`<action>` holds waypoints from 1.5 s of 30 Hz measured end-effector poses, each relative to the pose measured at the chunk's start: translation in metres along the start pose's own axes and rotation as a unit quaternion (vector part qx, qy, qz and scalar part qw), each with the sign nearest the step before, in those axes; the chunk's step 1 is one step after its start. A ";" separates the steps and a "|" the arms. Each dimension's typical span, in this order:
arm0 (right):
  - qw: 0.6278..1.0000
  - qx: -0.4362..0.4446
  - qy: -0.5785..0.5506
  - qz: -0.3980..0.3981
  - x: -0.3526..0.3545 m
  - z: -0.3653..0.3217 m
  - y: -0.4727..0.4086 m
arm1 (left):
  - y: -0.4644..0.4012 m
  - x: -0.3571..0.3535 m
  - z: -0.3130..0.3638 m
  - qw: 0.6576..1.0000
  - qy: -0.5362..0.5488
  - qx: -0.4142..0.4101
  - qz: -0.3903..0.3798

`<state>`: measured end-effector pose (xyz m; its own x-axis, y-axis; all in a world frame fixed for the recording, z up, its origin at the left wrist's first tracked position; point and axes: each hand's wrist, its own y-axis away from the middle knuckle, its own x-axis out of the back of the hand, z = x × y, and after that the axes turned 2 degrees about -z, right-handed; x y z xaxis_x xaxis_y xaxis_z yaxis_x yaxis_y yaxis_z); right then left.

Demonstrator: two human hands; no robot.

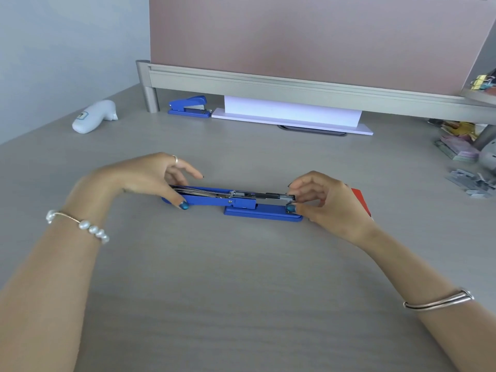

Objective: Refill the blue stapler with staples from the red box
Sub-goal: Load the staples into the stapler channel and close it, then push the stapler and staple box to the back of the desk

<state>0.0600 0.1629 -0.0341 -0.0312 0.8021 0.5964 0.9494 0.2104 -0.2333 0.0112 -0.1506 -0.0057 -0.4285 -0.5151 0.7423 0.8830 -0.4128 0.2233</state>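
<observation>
The blue stapler (pixel 241 201) lies swung fully open on the grey desk, its lid flat to the left and its metal staple channel over the base to the right. My left hand (pixel 150 178) grips the lid end between thumb and fingers. At the front tip of the channel, my right hand (pixel 324 200) pinches with thumb and fingers; whether staples are in them is hidden. The red box (pixel 361 200) sits just behind my right hand, mostly covered by it.
A second, smaller blue stapler (pixel 189 107) stands at the back by the shelf leg. A white device (pixel 94 116) lies at the back left. White paper (pixel 292 114) sits under the shelf. Loose staple strips (pixel 469 182) and clutter fill the right edge.
</observation>
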 end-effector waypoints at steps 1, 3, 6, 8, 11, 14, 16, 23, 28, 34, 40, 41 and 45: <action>1.000 -0.002 -0.001 -0.001 0.000 0.000 0.000 | 0.001 0.002 -0.002 1.000 0.019 -0.008 0.011; 1.000 -0.004 0.001 -0.002 0.000 0.001 -0.001 | 0.004 0.006 -0.002 0.996 0.059 -0.036 0.062; 1.000 -0.003 0.001 0.001 0.000 0.002 0.000 | 0.010 0.009 0.010 0.968 0.166 -0.105 0.157; 1.000 -0.002 -0.001 0.003 -0.001 0.002 0.000 | 0.008 0.003 0.024 0.949 0.207 -0.146 0.188; 1.000 0.000 0.001 0.003 -0.001 0.003 0.000 | -0.002 -0.016 0.042 0.923 0.260 -0.187 0.213; 1.000 0.004 -0.001 0.004 -0.001 0.004 0.000 | -0.012 -0.036 0.056 0.898 0.313 -0.210 0.229; 1.000 0.008 -0.002 0.006 -0.002 0.004 0.001 | -0.017 -0.049 0.063 0.891 0.325 -0.222 0.225; 1.000 0.025 -0.014 0.008 -0.003 0.002 0.002 | -0.031 -0.079 0.078 0.909 0.294 -0.217 0.198; 0.992 0.090 0.004 0.087 -0.003 -0.004 0.005 | -0.037 -0.093 0.081 0.947 0.174 -0.215 0.164; 0.972 0.193 0.104 0.090 -0.005 -0.002 0.004 | -0.035 -0.090 0.072 0.954 0.140 -0.210 0.163; 0.969 0.184 0.140 0.086 -0.003 0.002 0.004 | -0.037 -0.090 0.066 0.967 0.092 -0.197 0.136; 0.970 0.180 0.140 0.082 -0.003 0.002 0.003 | -0.037 -0.090 0.066 0.968 0.087 -0.196 0.132; 0.982 0.154 0.095 0.054 0.000 0.002 0.003 | -0.037 -0.089 0.065 0.970 0.086 -0.192 0.123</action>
<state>0.0623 0.1646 -0.0363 0.1506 0.7160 0.6816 0.8035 0.3130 -0.5063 0.0292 -0.0404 -0.0392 -0.2690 -0.7368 0.6203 0.8401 -0.4945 -0.2230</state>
